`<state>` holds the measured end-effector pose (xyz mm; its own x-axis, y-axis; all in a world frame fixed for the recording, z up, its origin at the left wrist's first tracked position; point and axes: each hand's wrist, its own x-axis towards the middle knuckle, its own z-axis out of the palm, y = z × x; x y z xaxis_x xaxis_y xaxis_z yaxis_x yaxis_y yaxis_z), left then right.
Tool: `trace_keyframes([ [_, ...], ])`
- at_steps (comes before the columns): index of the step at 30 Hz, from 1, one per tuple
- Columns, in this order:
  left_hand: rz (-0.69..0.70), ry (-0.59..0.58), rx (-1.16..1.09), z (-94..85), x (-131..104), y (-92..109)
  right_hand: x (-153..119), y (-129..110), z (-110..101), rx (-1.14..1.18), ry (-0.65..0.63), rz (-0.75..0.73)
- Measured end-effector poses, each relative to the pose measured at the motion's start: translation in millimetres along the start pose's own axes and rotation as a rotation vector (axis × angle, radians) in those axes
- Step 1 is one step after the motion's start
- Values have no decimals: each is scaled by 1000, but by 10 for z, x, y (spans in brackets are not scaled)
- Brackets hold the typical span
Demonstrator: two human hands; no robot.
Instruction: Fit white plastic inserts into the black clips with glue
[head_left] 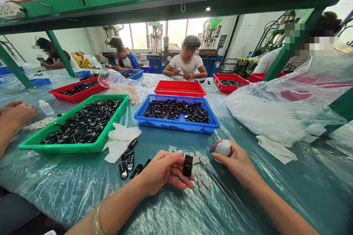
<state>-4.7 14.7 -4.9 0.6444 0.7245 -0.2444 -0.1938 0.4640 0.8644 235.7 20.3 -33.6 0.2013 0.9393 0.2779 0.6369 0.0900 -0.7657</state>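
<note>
My left hand (168, 170) is closed on a small glossy black plastic part (188, 165), pinched between thumb and fingers above the table. To its right, my right hand (237, 159) grips a white rounded squeeze bottle (223, 148), seen nearly end-on; its nozzle cannot be made out. Between the hands lie several small whitish pads (203, 180) and a long thin metal tool, like tweezers (223, 187). Tiny white bits (172, 148) are scattered just beyond my left hand. Several more black parts (130, 159) rest beside my left forearm, near a crumpled white tissue (121, 139).
A blue tray (176, 126) and a green tray (74, 149) hold many black parts. Behind stands a red tray (179, 90). A large clear plastic bag (275, 114) bulges at right. Overhead runs a green shelf beam (110, 0). A co-worker's hands (18, 112) are at left.
</note>
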Motion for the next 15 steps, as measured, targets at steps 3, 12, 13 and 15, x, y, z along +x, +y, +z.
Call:
trace_keyframes([
  [3, 1, 6, 2, 2, 0, 2, 28, 23, -49, 31, 4, 1],
  [12, 27, 56, 19, -17, 13, -10, -202, -505, -339, -325, 323, -454],
  [13, 27, 60, 20, -17, 14, -10, -255, -543, -317, -324, 183, -508],
  [15, 26, 58, 22, -17, 15, -12, -345, -557, -238, -369, -118, -534],
])
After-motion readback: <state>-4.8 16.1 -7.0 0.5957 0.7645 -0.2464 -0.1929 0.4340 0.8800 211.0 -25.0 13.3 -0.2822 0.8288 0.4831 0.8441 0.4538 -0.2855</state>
